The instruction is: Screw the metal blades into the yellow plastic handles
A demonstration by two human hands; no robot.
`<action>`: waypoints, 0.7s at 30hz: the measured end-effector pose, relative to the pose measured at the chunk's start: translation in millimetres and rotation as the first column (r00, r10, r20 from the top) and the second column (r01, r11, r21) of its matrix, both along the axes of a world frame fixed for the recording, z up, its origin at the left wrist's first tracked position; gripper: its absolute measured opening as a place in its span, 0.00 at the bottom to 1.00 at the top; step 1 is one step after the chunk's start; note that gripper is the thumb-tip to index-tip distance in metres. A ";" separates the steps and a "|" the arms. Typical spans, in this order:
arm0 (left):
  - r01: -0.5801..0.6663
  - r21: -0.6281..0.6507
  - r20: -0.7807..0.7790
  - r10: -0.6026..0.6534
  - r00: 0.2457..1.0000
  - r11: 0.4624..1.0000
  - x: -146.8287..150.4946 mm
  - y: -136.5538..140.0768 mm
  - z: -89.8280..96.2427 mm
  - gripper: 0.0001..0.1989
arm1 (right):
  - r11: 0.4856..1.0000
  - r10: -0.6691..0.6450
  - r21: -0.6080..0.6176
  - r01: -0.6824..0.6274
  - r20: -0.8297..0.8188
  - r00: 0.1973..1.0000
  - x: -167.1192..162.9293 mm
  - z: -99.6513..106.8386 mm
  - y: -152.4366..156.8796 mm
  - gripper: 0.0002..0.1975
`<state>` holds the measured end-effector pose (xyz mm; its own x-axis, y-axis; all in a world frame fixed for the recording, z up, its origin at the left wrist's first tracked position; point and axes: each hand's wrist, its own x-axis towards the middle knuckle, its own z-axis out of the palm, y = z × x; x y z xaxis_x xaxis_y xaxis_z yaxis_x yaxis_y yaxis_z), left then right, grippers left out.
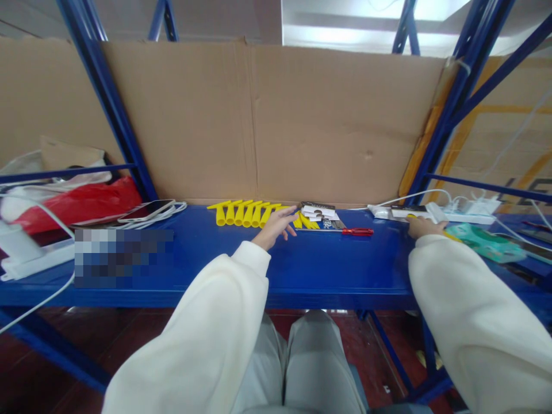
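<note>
My left hand [278, 226] hovers over the back of the blue shelf, fingers apart and holding nothing I can see. Under and left of it stands a row of several yellow funnel-shaped plastic pieces [244, 214], each with a flat arm at the top. Just right of its fingers are small yellow parts [307, 221] and white-and-black cards [319, 211]. A screwdriver [357, 232] with a red handle lies in front of these. Reaching far to the right, my right hand [423, 227] has its fingers curled; a bit of yellow shows beside them, but what it is stays unclear.
Beyond my right hand are a white power strip [470, 216] with cables and a green plastic packet [487, 241]. A red bag [86, 201] and a phone [146, 211] on coiled cable lie left. A cardboard wall [328, 126] and blue posts [112, 109] bound the shelf.
</note>
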<state>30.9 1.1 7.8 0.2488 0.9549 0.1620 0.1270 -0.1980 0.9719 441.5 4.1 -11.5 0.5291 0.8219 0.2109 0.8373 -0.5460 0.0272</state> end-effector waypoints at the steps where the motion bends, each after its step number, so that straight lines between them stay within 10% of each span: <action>1: 0.003 0.000 0.000 -0.003 1.000 1.000 0.0 0.2 -0.3 0.26 | 1.000 0.008 0.021 -0.008 -0.001 1.000 0.2 -0.7 0.8 0.25; 11: 0.006 -0.026 0.001 -0.006 1.000 1.000 -0.2 -2.3 1.1 0.25 | 0.966 0.051 0.254 -0.043 -0.026 0.998 -4.4 -5.8 5.6 0.22; 21: 0.177 -0.069 -0.126 -0.184 0.975 0.982 -2.1 0.8 -4.0 0.13 | 0.968 0.136 0.224 -0.113 -0.087 0.987 -6.2 -6.1 2.2 0.20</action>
